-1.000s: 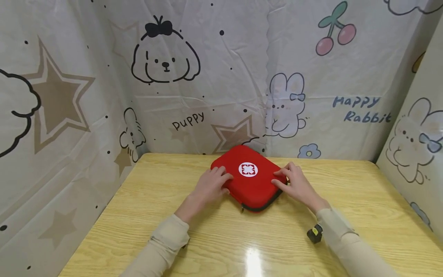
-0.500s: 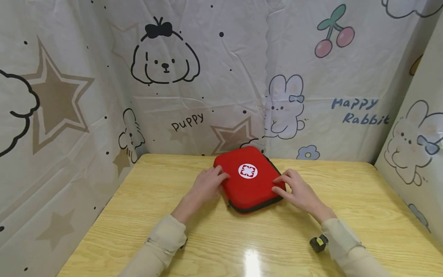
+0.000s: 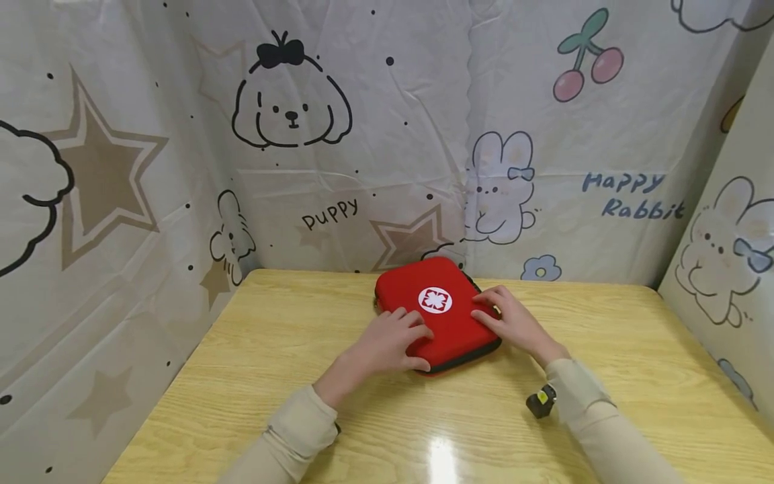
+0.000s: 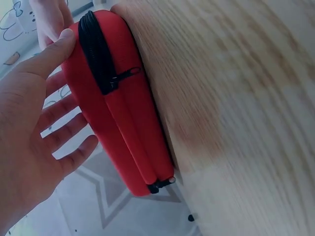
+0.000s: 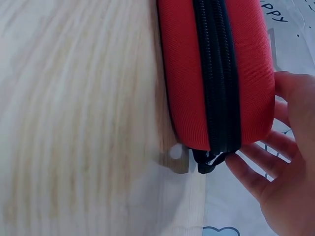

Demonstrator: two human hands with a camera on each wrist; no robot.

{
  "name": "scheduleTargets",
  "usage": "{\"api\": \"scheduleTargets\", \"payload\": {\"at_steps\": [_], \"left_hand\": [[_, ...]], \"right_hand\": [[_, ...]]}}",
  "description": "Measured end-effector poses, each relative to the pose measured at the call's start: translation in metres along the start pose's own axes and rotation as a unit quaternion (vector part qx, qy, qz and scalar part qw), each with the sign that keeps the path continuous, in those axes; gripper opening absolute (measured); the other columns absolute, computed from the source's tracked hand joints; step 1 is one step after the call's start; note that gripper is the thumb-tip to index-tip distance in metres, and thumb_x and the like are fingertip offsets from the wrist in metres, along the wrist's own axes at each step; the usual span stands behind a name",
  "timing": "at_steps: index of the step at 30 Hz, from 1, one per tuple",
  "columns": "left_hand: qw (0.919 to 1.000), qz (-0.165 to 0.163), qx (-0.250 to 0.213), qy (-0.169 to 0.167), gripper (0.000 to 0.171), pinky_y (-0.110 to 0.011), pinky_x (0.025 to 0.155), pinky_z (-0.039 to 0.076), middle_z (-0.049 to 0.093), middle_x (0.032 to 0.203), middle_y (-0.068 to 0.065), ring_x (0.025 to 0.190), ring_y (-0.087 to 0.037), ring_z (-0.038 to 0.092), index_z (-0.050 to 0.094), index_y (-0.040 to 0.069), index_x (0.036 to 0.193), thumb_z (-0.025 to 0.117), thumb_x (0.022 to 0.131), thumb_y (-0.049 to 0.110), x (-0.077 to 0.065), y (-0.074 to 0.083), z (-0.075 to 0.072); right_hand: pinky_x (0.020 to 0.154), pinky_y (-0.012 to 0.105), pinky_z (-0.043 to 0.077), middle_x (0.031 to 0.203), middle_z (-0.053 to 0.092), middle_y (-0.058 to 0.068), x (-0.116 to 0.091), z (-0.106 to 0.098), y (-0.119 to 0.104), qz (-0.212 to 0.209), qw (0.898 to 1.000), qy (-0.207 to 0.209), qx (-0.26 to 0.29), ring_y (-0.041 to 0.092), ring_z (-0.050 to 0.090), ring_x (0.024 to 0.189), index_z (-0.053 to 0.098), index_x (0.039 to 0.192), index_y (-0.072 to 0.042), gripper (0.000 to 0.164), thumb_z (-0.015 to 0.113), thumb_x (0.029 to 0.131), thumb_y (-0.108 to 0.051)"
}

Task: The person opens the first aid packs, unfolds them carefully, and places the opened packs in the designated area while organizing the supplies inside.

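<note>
A red zippered first-aid case [image 3: 444, 336] with a white round emblem [image 3: 435, 300] lies flat near the table's back edge. My left hand [image 3: 387, 341] is at its near left corner, thumb at the edge and fingers spread over the top. In the left wrist view a black zipper pull [image 4: 128, 73] hangs on the case's side, near the left thumb [image 4: 61, 46]. My right hand [image 3: 512, 321] touches the case's right side with fingers extended. The right wrist view shows the black zipper [image 5: 219, 73] running along that side, closed, with a black loop [image 5: 209, 162] at the corner.
The wood-grain table [image 3: 272, 396] spreads around the case. A patterned cloth [image 3: 363, 121] with cartoon drawings hangs behind it and on both sides. A small black device [image 3: 541, 401] is at the right wrist.
The case has turned clockwise on the table. My left hand has shifted from its left side to the near left corner. My right hand has stayed at the right side.
</note>
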State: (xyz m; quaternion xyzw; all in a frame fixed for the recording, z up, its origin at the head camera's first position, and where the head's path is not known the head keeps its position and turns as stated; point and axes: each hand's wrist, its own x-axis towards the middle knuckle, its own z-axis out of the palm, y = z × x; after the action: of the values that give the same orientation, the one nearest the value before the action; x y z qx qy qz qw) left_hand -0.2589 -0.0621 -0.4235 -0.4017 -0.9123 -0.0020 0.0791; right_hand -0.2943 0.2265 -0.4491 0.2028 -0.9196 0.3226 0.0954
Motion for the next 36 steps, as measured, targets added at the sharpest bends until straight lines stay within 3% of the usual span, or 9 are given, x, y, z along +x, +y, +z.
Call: {"api": "scheduleTargets", "payload": {"at_steps": [8, 14, 20, 30, 36], "left_hand": [[0.9999, 0.003, 0.002, 0.014, 0.043, -0.033, 0.09, 0.048, 0.059, 0.119, 0.005, 0.108, -0.015, 0.053, 0.066, 0.028, 0.122, 0.073, 0.085, 0.05, -0.005, -0.007, -0.001], [0.9996, 0.009, 0.008, 0.027, 0.037, -0.034, 0.09, 0.047, 0.06, 0.118, 0.005, 0.11, -0.016, 0.054, 0.066, 0.027, 0.12, 0.076, 0.086, 0.037, -0.011, -0.014, -0.003], [0.9995, 0.014, -0.001, 0.03, 0.036, -0.037, 0.092, 0.049, 0.06, 0.118, 0.003, 0.112, -0.018, 0.055, 0.066, 0.024, 0.119, 0.075, 0.085, 0.02, -0.013, -0.019, -0.003], [0.9996, 0.006, -0.011, 0.025, 0.037, -0.039, 0.09, 0.048, 0.059, 0.115, 0.003, 0.111, -0.019, 0.054, 0.063, 0.022, 0.115, 0.072, 0.081, 0.009, -0.012, -0.022, -0.005], [0.9999, 0.014, -0.006, 0.005, 0.036, -0.039, 0.094, 0.046, 0.058, 0.12, 0.003, 0.113, -0.018, 0.053, 0.063, 0.024, 0.121, 0.072, 0.086, 0.023, -0.005, -0.017, -0.007]], "right_hand": [[0.101, 0.05, 0.045, 0.118, 0.055, 0.012, -0.01, 0.0, -0.005, -0.004, 1.0, 0.007, -0.011, 0.03, 0.056, 0.112, 0.066, 0.124, -0.005, 0.037, 0.07, 0.093, -0.025], [0.087, 0.04, 0.046, 0.111, 0.053, 0.007, -0.024, 0.003, -0.011, -0.015, 1.0, 0.016, -0.001, 0.023, 0.054, 0.101, 0.066, 0.123, -0.009, 0.037, 0.071, 0.092, -0.029], [0.08, 0.036, 0.05, 0.114, 0.052, 0.008, -0.035, 0.004, -0.016, -0.024, 1.0, 0.008, 0.018, 0.026, 0.055, 0.099, 0.066, 0.123, -0.01, 0.038, 0.072, 0.091, -0.031], [0.086, 0.037, 0.053, 0.124, 0.051, 0.004, -0.048, 0.002, -0.019, -0.02, 0.999, -0.02, 0.019, 0.024, 0.057, 0.11, 0.064, 0.127, -0.013, 0.041, 0.07, 0.093, -0.034], [0.095, 0.046, 0.05, 0.122, 0.056, 0.002, -0.056, -0.005, -0.018, -0.032, 0.999, 0.012, -0.02, 0.027, 0.061, 0.112, 0.066, 0.123, -0.013, 0.037, 0.073, 0.091, -0.029]]}}
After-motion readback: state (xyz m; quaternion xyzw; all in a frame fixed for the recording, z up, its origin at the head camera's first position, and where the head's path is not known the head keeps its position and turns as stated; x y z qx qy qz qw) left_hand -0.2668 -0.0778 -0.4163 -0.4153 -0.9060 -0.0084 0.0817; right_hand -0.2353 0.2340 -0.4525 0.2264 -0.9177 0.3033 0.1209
